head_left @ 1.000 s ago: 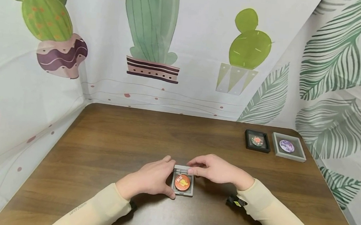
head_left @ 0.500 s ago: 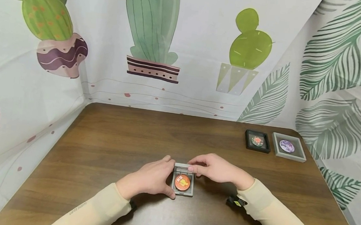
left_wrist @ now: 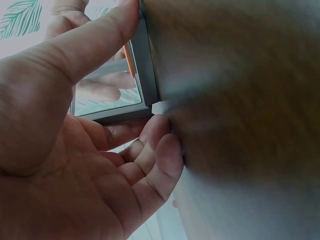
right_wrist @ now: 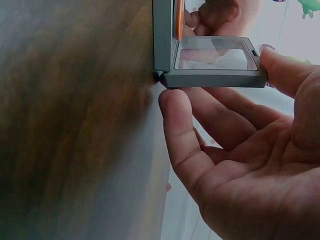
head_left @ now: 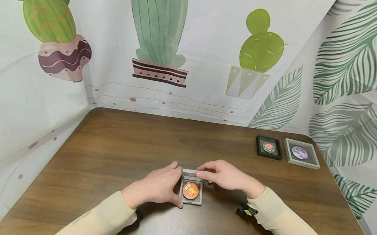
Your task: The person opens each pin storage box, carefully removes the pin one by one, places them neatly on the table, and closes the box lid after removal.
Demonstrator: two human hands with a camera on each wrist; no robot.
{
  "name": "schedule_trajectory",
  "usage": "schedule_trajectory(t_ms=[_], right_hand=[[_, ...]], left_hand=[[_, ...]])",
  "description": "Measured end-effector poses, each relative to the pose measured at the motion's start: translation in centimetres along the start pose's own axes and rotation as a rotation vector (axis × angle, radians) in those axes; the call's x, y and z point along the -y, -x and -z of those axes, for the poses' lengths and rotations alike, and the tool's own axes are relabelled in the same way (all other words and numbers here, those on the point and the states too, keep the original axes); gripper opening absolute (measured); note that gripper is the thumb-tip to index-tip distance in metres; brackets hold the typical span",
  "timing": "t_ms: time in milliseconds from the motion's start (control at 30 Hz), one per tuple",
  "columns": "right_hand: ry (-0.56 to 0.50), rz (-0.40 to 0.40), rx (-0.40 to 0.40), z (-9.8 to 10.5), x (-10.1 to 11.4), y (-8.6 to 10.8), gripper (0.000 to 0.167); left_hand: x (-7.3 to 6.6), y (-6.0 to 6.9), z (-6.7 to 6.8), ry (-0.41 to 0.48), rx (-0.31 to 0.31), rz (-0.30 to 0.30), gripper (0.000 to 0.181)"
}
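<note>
A small grey display case (head_left: 191, 203) lies on the wooden table with its hinged clear-windowed lid (head_left: 189, 171) standing up, roughly square to the base in the right wrist view. An orange round badge (head_left: 190, 190) with a yellow thumbs-up hand sits in the base. My left hand (head_left: 158, 186) holds the base at its left side, thumb at the front corner and fingers toward the back. My right hand (head_left: 227, 176) pinches the lid (right_wrist: 215, 80), its thumb on the free edge and its fingers behind. In the left wrist view the badge shows only as a thin orange edge.
Toward the back right of the table (head_left: 134, 135) lie a black case (head_left: 258, 147) with a floral round badge and a light grey case (head_left: 304, 164) with a purple one. A printed cloth (head_left: 211, 42) with cacti and leaves hangs behind the table.
The lid has swung a little further up and back, and my right hand has moved slightly away with it. The base and my left hand have hardly moved.
</note>
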State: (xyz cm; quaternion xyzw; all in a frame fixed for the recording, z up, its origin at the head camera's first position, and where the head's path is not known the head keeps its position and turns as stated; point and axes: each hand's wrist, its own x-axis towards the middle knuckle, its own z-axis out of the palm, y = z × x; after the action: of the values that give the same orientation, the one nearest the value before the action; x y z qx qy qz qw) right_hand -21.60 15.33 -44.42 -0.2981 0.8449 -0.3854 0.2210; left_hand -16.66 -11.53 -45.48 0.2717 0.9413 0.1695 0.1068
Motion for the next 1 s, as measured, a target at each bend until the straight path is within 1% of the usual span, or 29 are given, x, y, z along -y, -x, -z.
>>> schedule_trajectory(t_ms=[267,400,567,700,833,1000], right_hand=[[0.014,0.015,-0.042,-0.3,-0.3,-0.2,0.037],[0.028,0.028,-0.083,-0.5,-0.5,-0.3,0.035],[0.091,0.102,-0.205,-0.8,-0.4,-0.4,0.032],[0.150,0.161,-0.311,-1.0,-0.2,-0.4,0.032],[0.193,0.207,-0.372,-1.1,-0.2,-0.4,0.029],[0.250,0.283,-0.413,-1.2,0.0,-0.3,0.022]], left_hand=[[0.0,-0.1,0.0,-0.012,-0.004,0.000,0.085],[0.1,-0.3,0.2,-0.010,-0.013,0.000,0.083],[0.3,-0.5,0.2,0.008,-0.025,0.004,0.085],[0.5,-0.5,0.2,0.018,-0.024,0.008,0.080],[0.5,-0.5,0.2,0.019,-0.023,0.008,0.076],[0.6,-0.5,0.2,0.019,-0.022,0.008,0.076]])
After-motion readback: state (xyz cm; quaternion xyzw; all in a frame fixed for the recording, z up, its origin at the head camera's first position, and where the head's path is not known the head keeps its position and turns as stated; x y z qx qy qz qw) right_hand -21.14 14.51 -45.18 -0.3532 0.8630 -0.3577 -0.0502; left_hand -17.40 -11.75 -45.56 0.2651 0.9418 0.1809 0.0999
